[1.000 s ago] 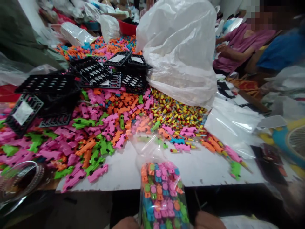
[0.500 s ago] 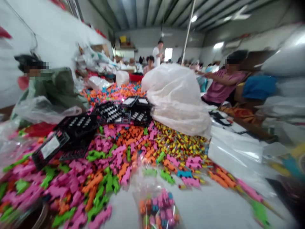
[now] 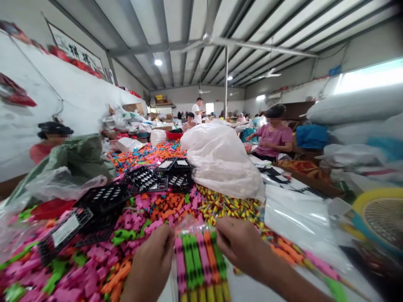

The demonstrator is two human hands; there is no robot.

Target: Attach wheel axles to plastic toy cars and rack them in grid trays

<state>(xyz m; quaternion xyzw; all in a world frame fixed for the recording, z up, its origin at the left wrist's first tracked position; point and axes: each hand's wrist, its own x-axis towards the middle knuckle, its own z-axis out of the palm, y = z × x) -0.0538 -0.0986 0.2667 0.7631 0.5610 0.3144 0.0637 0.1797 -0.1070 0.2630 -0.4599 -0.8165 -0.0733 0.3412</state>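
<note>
Near centre, the clear bag [image 3: 204, 251] of colourful pieces [image 3: 189, 256] sits between left hand [image 3: 159, 249] and right hand [image 3: 241, 243], fingers curled and apparently clamped on its upper corners; handling its top seems the step, and the next move likely calls for an even grip! Near left, a white label [image 3: 66, 230] on a black tray [image 3: 47, 249] defies reading; far left, the wall banner's dark characters [image 3: 74, 51] blur.

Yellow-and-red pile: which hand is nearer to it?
Right: the right hand, at the right of the clear bag, is just in front of the yellow-and-red pile. The left hand, at the bag's left, is farther off, left of the pile.
</note>
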